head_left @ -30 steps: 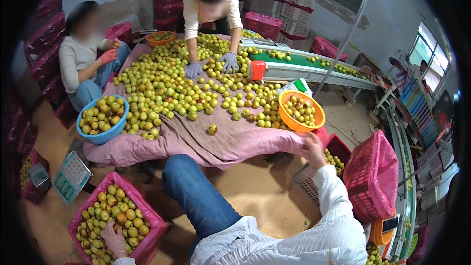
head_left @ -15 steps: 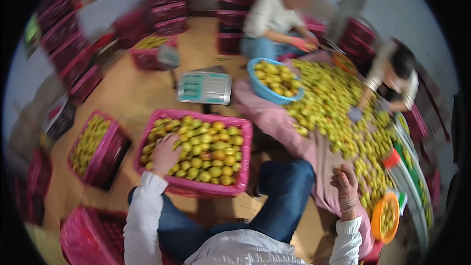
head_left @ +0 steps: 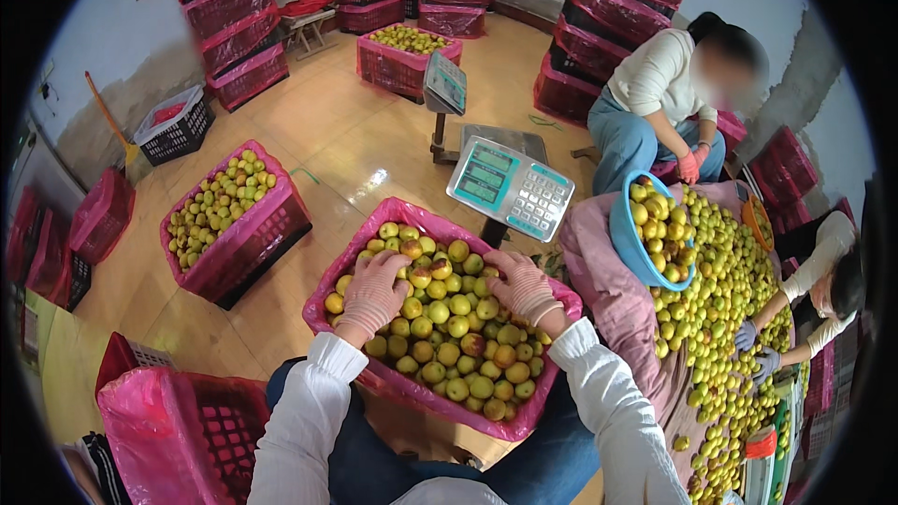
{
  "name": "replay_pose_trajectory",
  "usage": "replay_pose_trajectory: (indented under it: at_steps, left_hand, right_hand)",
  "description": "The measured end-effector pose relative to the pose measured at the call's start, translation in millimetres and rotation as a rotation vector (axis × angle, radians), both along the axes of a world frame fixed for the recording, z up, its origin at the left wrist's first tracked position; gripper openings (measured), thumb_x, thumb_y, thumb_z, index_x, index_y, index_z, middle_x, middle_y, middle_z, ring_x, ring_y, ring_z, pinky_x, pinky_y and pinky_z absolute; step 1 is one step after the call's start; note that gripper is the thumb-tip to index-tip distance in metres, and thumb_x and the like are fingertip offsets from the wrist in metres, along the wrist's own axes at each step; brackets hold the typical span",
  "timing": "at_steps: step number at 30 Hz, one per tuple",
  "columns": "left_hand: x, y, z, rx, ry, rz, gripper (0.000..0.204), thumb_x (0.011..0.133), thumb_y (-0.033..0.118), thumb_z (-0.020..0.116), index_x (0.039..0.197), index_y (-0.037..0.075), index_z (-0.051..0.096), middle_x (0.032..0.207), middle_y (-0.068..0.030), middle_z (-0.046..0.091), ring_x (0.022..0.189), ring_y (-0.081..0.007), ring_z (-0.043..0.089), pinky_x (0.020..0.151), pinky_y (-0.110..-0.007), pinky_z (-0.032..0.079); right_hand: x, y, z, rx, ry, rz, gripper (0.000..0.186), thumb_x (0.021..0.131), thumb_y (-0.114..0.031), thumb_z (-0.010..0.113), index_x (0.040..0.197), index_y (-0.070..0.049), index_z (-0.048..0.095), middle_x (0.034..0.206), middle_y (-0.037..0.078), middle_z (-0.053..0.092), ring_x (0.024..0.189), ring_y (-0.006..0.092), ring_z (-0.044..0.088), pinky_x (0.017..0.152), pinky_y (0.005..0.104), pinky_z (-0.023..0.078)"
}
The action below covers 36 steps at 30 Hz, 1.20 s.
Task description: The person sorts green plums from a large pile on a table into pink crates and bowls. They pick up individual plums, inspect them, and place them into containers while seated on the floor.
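Observation:
A crate (head_left: 517, 428) lined with pink plastic stands between my knees, filled with small round yellow-green fruits (head_left: 456, 325), some with brown blotches. Both my hands wear thin pale gloves. My left hand (head_left: 376, 292) lies on the fruits at the crate's left side, fingers spread and bent over them. On the far right side of the same fruits rests my right hand (head_left: 520, 286), its fingers stretched out and apart. Neither hand lifts anything; what lies under the palms is hidden.
A scale's display panel (head_left: 510, 189) stands just beyond the crate. Another fruit-filled crate (head_left: 245, 248) is at the left, and a pink-lined crate (head_left: 178, 421) at lower left. To the right, a blue basin (head_left: 620, 234) and a fruit heap (head_left: 720, 318) lie on pink cloth (head_left: 599, 248); two people work there.
My right hand has come from beside the heap on the right to the fruits in the crate, its curled fingers now stretched. My left hand stays on the fruits. The view has turned.

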State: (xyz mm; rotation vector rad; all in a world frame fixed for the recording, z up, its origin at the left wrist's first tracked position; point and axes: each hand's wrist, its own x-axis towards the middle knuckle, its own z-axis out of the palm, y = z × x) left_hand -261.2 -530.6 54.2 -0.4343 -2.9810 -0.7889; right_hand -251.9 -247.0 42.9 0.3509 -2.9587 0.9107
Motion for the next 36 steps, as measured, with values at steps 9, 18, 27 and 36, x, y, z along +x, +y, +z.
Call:
replay_pose_trajectory:
  at_steps: [9, 18, 27, 36]
  left_hand:
    - [-28.1, -34.3, -2.9, 0.09, 0.024, 0.137, 0.035, 0.083, 0.02, 0.068, 0.118, 0.019, 0.062, 0.124, -0.0054, 0.061, 0.115, -0.0372, 0.053, 0.1, -0.045, 0.047]
    - [-24.8, -40.3, 10.6, 0.194, 0.016, 0.137, 0.033, 0.084, 0.02, 0.067, 0.116, 0.018, 0.063, 0.121, -0.0061, 0.062, 0.115, -0.0365, 0.053, 0.098, -0.046, 0.048]
    - [-20.3, -46.9, 3.4, 0.186, 0.008, 0.123, 0.035, 0.084, 0.02, 0.068, 0.118, 0.018, 0.061, 0.123, -0.0062, 0.061, 0.117, -0.0369, 0.052, 0.099, -0.046, 0.048]
    - [-13.7, -36.3, 6.1, 0.09, -0.063, 0.037, 0.035, 0.082, 0.017, 0.064, 0.117, 0.016, 0.063, 0.123, -0.0078, 0.063, 0.114, -0.0371, 0.054, 0.099, -0.044, 0.047]
  right_hand:
    - [-88.3, -54.9, -8.7, 0.73, -0.037, 0.4, 0.05, 0.08, -0.016, 0.067, 0.129, -0.024, 0.058, 0.125, 0.003, 0.06, 0.118, 0.0292, 0.055, 0.096, 0.0414, 0.05]
    - [-103.2, -80.9, 13.5, 0.39, -0.215, 0.093, 0.039, 0.091, -0.042, 0.061, 0.122, -0.019, 0.06, 0.122, 0.015, 0.06, 0.109, 0.0379, 0.062, 0.091, 0.0474, 0.051]
    - [-103.0, -104.0, -25.1, 0.469, -0.148, 0.033, 0.031, 0.087, -0.027, 0.065, 0.113, -0.01, 0.061, 0.116, 0.023, 0.056, 0.102, 0.041, 0.064, 0.082, 0.0496, 0.054]
    - [-75.5, -68.3, -11.2, 0.148, -0.011, 0.158, 0.033, 0.089, -0.025, 0.062, 0.122, -0.018, 0.061, 0.117, 0.014, 0.062, 0.106, 0.0359, 0.063, 0.088, 0.0468, 0.052]
